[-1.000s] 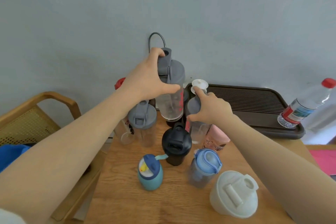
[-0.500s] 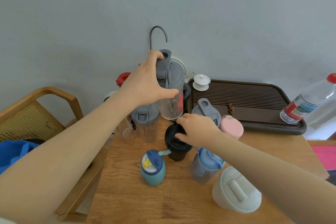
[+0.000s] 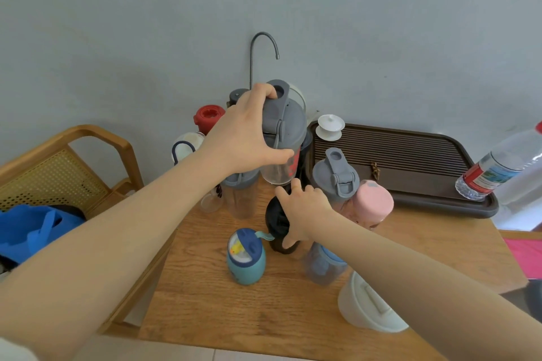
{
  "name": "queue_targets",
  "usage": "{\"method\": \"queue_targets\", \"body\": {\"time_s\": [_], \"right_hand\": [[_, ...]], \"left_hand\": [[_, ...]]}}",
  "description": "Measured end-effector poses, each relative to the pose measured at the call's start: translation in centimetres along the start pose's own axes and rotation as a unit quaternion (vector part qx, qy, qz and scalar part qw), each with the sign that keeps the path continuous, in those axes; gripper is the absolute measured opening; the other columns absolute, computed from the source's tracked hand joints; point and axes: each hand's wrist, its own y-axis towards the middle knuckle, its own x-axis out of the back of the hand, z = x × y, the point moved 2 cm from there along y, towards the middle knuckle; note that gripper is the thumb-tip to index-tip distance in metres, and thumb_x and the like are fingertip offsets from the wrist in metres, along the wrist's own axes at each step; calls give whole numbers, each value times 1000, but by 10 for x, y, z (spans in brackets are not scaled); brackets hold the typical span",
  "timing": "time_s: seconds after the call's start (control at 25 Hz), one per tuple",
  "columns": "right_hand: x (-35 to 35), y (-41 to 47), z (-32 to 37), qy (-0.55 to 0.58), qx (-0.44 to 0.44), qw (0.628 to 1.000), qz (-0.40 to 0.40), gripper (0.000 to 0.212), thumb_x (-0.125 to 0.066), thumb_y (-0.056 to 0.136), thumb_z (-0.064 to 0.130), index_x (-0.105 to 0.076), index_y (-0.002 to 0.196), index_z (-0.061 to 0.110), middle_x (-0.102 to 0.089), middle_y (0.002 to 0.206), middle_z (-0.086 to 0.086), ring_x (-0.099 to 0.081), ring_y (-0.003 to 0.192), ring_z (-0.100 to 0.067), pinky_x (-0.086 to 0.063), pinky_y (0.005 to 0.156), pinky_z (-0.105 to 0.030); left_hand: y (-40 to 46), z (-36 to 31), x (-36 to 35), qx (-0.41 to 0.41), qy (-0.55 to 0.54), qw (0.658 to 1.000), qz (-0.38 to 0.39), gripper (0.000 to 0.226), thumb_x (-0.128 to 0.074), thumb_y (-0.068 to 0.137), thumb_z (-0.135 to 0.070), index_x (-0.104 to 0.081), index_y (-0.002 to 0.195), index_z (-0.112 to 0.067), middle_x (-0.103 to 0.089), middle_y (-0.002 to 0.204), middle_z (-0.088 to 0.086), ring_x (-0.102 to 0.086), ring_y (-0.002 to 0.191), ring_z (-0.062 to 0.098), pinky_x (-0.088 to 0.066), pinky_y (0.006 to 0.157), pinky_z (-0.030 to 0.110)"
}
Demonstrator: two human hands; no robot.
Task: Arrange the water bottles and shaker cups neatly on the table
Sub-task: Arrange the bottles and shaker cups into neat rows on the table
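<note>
At the far left stands a wooden chair (image 3: 67, 155) with a blue bag (image 3: 35, 231) on its seat. Next, at the back of the table (image 3: 223, 313), are a red-capped bottle (image 3: 208, 117) and a white bottle (image 3: 189, 143). My left hand (image 3: 243, 143) grips the grey-lidded clear shaker (image 3: 283, 138) around its lid, thumb in front and fingers curled over the top, holding it above the others near the wall. Below it a teal bottle (image 3: 246, 258) stands near the front. My right hand (image 3: 302, 214) closes over the top of the black bottle (image 3: 275, 223), thumb down its side. Just right stand another grey-lidded shaker (image 3: 335, 176) and a pink cup (image 3: 372, 202), with a blue-lidded cup (image 3: 322, 267) and a white cup (image 3: 366, 308) nearer me. A dark tray (image 3: 410, 155) carries a plastic water bottle (image 3: 495, 170).
</note>
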Motion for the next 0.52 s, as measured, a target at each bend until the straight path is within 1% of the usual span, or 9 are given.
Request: {"method": "queue_targets", "body": {"time_s": [0.08, 0.16, 0.24, 0.32, 0.4, 0.44, 0.48, 0.52], "right_hand": [[-6, -4, 4, 38, -5, 999, -6, 96, -76, 66, 44, -20, 139, 16, -17, 150, -24, -47, 118, -44, -44, 92, -43], [-9, -11, 7, 48, 3, 999, 1, 96, -75, 66, 44, -20, 140, 16, -16, 150, -24, -44, 120, -45, -42, 95, -45], [-10, -18, 9, 47, 17, 999, 5, 94, -75, 66, 44, -22, 138, 17, -20, 148, -22, -45, 119, -44, -42, 94, -45], [-13, -25, 9, 47, 27, 998, -8, 90, -74, 68, 43, -23, 137, 18, -24, 146, -21, -46, 116, -43, -43, 93, -44], [-16, -31, 7, 58, 33, 998, -14, 89, -74, 69, 45, -23, 138, 19, -23, 147, -20, -45, 119, -42, -42, 95, -45], [-16, -34, 5, 62, 33, 997, -13, 90, -73, 70, 47, -23, 139, 19, -20, 150, -20, -43, 122, -41, -41, 97, -46], [-16, -37, 3, 61, 30, 998, -9, 91, -72, 70, 49, -23, 140, 19, -16, 152, -20, -40, 126, -41, -40, 100, -46], [-13, -41, 0, 58, 27, 998, -9, 90, -71, 71, 50, -23, 141, 18, -15, 153, -19, -38, 128, -39, -38, 101, -46]], "left_hand": [[-1, 1, -4, -3, -2, 1000, 0, 79, -77, 65, -36, -28, 124, -19, -35, 111, -5, -44, 95, 18, -36, 73, 28], [-1, 5, -11, 4, -11, 1000, 3, 79, -78, 64, -37, -29, 124, -19, -38, 114, -1, -46, 99, 20, -38, 75, 30], [-1, 9, -22, 10, -10, 1000, 14, 79, -77, 65, -37, -28, 124, -19, -41, 124, 3, -47, 103, 22, -41, 78, 32], [-5, 12, -35, 12, 5, 999, 31, 79, -77, 66, -37, -28, 125, -19, -40, 130, 4, -48, 106, 22, -40, 78, 32], [-10, 15, -49, 14, 28, 998, 52, 79, -76, 67, -38, -28, 127, -18, -41, 132, 5, -47, 105, 20, -37, 77, 31], [-12, 17, -57, 15, 44, 997, 60, 80, -75, 68, -39, -29, 128, -16, -43, 131, 6, -46, 106, 20, -37, 80, 31], [-14, 20, -64, 18, 60, 996, 66, 80, -75, 69, -40, -29, 129, -13, -45, 129, 7, -46, 109, 22, -36, 89, 32], [-14, 23, -71, 23, 77, 994, 72, 80, -74, 69, -41, -30, 129, -11, -48, 127, 8, -45, 114, 24, -31, 102, 36]]}}
